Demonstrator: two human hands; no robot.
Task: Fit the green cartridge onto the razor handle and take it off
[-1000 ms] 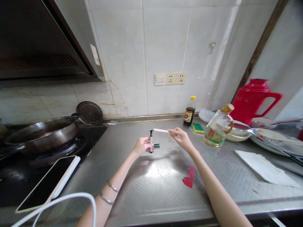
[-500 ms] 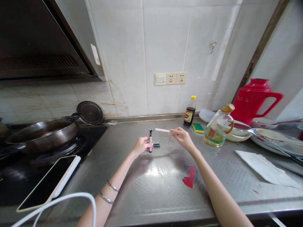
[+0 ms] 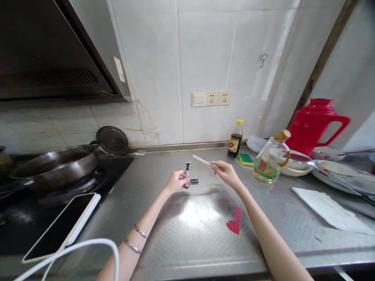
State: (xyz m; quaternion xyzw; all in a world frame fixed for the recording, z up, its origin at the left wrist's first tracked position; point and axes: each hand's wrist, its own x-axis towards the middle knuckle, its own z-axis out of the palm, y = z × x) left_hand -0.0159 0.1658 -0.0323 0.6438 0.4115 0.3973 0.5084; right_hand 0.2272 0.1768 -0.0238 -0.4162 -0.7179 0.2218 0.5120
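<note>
My left hand [image 3: 176,182] is closed round the handle of a small razor [image 3: 187,174], which stands upright with its T-shaped head at the top. Between thumb and fingers, my right hand [image 3: 225,172] pinches a slim white stick [image 3: 200,160]; its free end points up and left, close to the razor head but apart from it. The stick's exact kind does not show. Just right of my left fingers, a small dark green item [image 3: 194,181] is partly hidden behind the hand. A torn red scrap [image 3: 235,221] lies on the steel counter [image 3: 187,242] below my hands.
To the left, a pan [image 3: 58,166] sits on the stove, with a phone [image 3: 63,226] and white cable in front. At the right stand a soy sauce bottle [image 3: 234,142], a sponge [image 3: 246,159], an oil jug [image 3: 268,164], a red thermos [image 3: 313,125], dishes and a white napkin [image 3: 328,208].
The white stick has tilted, its free end rising from nearly level to slanting up left, and my right hand has dipped slightly. Both hands keep their holds.
</note>
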